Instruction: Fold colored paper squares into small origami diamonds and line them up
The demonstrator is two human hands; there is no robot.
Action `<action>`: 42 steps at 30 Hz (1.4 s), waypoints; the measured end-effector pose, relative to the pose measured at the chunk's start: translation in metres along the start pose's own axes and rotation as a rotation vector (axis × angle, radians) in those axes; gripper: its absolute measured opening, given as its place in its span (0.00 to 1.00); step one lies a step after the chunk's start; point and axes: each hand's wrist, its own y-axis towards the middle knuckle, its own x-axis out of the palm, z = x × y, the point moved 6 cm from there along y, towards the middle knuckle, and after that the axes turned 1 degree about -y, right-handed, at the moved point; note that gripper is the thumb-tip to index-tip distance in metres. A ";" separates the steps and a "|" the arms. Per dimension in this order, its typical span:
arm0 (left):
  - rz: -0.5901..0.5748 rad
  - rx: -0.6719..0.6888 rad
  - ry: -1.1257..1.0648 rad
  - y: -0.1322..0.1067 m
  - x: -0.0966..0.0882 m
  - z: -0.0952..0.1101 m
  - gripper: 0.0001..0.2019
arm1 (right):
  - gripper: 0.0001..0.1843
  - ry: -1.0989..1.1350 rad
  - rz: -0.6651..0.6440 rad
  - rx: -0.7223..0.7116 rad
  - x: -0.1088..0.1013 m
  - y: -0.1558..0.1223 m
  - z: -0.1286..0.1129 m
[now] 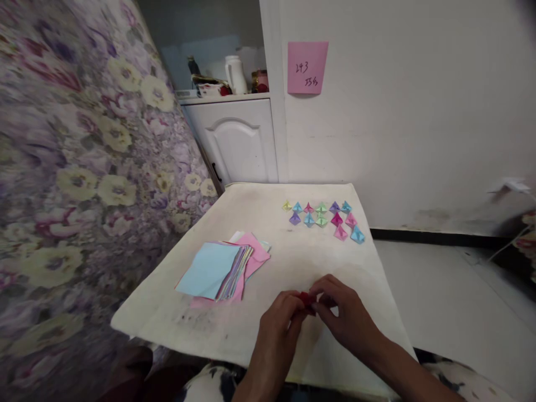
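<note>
A small red piece of folded paper (307, 300) is held between both hands above the near part of the cloth-covered table. My left hand (281, 319) is closed, its thumb and fingers pinching the paper's left side. From the right, my right hand (340, 309) pinches the opposite side with thumb and forefinger. Fingertips cover much of the paper, so its exact shape is hard to make out. Left of my hands lies a stack of coloured paper sheets (209, 270), light blue on top, with pink sheets (254, 254) poking out behind it.
Several small folded paper pieces (321, 208) in various colours sit in rows at the table's (251, 204) far right. A floral curtain (96, 167) borders the left. Behind stand a white cabinet (238, 142) and a wall bearing a pink note (307, 67).
</note>
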 end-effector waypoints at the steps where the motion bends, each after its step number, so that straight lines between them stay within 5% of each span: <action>1: 0.001 -0.006 -0.012 0.000 0.000 0.000 0.07 | 0.11 0.000 0.001 -0.003 0.000 0.000 0.000; 42: -0.011 0.017 0.016 -0.002 0.006 -0.006 0.08 | 0.09 -0.101 0.009 -0.151 0.001 -0.005 -0.009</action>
